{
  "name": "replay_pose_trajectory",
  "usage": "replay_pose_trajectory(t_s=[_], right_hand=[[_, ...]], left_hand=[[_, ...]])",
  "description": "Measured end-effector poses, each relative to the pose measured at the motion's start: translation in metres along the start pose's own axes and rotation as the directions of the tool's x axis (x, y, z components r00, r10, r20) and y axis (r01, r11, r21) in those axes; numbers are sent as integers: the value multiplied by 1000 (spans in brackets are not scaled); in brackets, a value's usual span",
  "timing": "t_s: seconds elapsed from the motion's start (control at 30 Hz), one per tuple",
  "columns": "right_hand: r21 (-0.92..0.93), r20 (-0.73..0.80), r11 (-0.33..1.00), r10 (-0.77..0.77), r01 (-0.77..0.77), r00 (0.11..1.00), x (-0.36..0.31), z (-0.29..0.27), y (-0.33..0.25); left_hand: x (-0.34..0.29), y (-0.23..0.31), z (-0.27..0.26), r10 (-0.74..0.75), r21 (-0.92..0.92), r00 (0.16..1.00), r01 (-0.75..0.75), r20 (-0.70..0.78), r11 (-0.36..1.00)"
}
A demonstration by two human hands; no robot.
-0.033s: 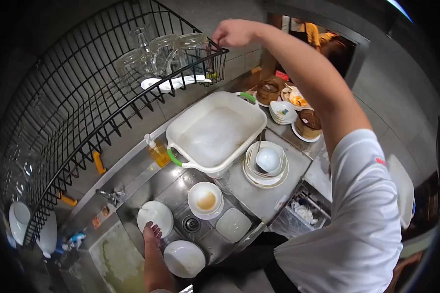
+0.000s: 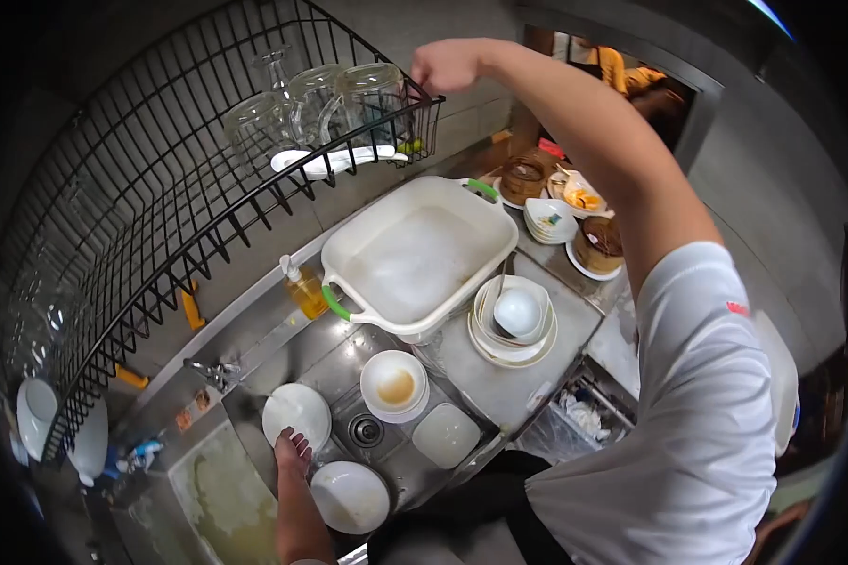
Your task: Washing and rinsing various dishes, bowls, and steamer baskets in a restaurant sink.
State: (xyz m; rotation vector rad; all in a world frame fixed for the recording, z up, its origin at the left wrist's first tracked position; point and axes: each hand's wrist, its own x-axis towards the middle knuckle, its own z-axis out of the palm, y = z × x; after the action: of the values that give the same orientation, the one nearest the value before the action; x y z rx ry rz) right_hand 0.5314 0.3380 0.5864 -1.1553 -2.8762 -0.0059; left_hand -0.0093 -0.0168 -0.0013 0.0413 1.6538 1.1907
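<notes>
My right hand [image 2: 448,66] is raised to the right end of a black wire rack [image 2: 219,221], its fingers closed. What they hold, if anything, is hidden by the hand and rack edge. Beside it stand upturned glass mugs [image 2: 372,94], with white spoons [image 2: 339,162] lying in front of them. Down in the sink, my left hand [image 2: 295,452] is at the near rim of a white plate [image 2: 297,411], fingers loosely bent and apart. Close by are a second white plate [image 2: 350,497], a bowl with brown residue [image 2: 394,386] and a squarish white dish [image 2: 446,436].
A large white basin with green handles [image 2: 415,254] stands behind the sink, next to a soap pump bottle [image 2: 303,290]. To its right are stacked bowls and plates [image 2: 518,320], bamboo steamers [image 2: 598,247] and small dishes [image 2: 549,221]. Cloudy water fills the left basin [image 2: 236,494].
The view has shifted very slightly. Both hands keep nearly the same places, the right at the rack end and the left at the plate.
</notes>
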Motion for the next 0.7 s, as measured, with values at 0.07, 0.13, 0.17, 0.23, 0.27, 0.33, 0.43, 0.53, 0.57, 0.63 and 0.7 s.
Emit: replay_pose_trajectory(t_s=[0.07,0.13,0.17,0.23,0.27,0.33,0.43,0.53,0.57,0.63,0.7], right_hand=[[-92,366,993,-38,76,930,16,0,5],[-144,345,983,-60,116,937,35,14,12],[12,442,977,-195,212,876,46,21,51],[162,509,975,-214,151,834,71,37,81],[287,580,957,-209,43,787,81,44,86],[-148,516,861,-353,487,781,60,38,47],[246,328,967,-152,71,932,53,49,56],[-154,207,893,-390,423,897,48,44,52],[272,254,957,-175,103,951,57,53,61],[606,386,753,1,-254,922,75,63,77],[37,425,970,-234,241,875,90,65,84]], left_hand=[[-24,-55,6,-10,-75,999,14,43,997],[-57,-71,5,36,15,996,-37,79,999],[-77,-73,30,56,79,998,-55,-11,995],[-115,-86,32,50,30,994,-47,-99,998],[-132,-93,33,39,-3,987,-40,-154,999],[-173,-108,31,37,-17,968,-43,-249,999],[-202,-125,35,51,-106,951,-87,-304,991],[-215,-135,40,48,-174,955,-102,-293,979],[-216,-135,43,46,-181,959,-100,-279,978],[-215,-132,56,54,-186,961,-108,-271,977],[-216,-129,71,51,-199,964,-105,-262,974]])
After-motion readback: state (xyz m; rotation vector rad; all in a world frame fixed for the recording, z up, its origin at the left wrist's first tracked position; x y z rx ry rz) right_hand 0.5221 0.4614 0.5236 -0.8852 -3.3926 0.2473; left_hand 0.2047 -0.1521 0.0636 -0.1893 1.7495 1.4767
